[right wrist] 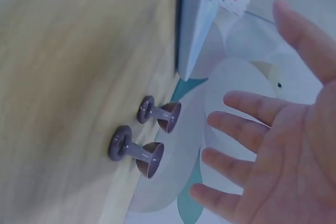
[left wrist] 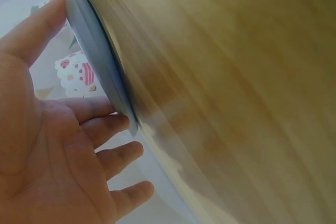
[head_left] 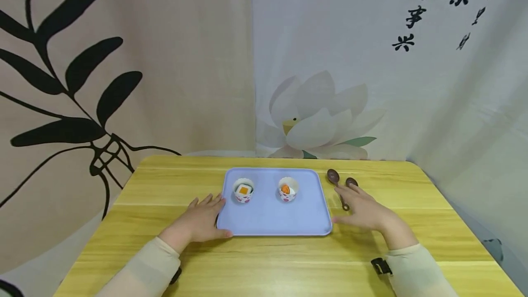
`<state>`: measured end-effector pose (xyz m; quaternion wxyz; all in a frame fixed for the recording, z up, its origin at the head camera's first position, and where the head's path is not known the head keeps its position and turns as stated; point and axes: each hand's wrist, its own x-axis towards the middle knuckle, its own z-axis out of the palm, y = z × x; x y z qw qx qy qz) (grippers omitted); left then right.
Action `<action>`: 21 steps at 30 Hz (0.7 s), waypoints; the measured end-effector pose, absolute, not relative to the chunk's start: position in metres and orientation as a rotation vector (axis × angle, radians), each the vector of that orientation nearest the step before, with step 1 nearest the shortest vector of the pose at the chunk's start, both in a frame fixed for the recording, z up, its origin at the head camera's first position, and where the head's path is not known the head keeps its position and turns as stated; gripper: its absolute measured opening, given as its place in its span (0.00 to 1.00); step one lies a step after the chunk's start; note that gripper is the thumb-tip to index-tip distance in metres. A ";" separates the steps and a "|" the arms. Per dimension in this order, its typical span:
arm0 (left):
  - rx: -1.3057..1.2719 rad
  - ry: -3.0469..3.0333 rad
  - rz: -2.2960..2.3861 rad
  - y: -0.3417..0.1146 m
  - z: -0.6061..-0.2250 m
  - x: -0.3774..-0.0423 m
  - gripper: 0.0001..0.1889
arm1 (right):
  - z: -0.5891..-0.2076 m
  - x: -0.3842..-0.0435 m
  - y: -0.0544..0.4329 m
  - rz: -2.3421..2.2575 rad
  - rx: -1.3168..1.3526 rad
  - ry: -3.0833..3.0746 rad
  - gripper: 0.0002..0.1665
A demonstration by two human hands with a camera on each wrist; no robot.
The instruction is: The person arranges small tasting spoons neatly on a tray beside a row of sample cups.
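Observation:
A pale blue tray point(head_left: 268, 219) lies on the wooden table. My left hand point(head_left: 200, 221) is at its left side, fingers spread, with thumb and fingertips touching the rim. To the right of the tray, my right hand point(head_left: 365, 210) hovers with straight fingers, palm empty in the right wrist view. Beneath and beyond it are two brown spoons, one point(right wrist: 142, 153) and another point(right wrist: 160, 115), side by side. The tray bears two small patterned paper cups. In the left cup point(head_left: 243, 199) sits a white and orange piece point(head_left: 244, 189); the right cup point(head_left: 288, 197) contains an orange and white piece point(head_left: 285, 189).
The yellow wooden table point(head_left: 264, 265) ends at a back edge just beyond the tray. Behind it hangs a printed cloth point(head_left: 198, 58) with dark leaves, a pale flower and black characters.

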<state>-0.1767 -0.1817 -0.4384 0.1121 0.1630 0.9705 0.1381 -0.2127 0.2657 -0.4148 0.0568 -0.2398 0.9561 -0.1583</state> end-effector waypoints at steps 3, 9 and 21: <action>0.481 2.847 0.410 -0.181 -0.438 -0.175 0.55 | -0.412 -0.213 0.271 -0.530 -0.696 2.886 0.55; 0.490 2.847 0.429 -0.180 -0.434 -0.175 0.55 | -0.411 -0.219 0.279 -0.682 -0.648 2.850 0.50; 0.483 2.844 0.429 -0.181 -0.436 -0.175 0.55 | -0.419 -0.227 0.285 -0.724 -0.472 2.894 0.41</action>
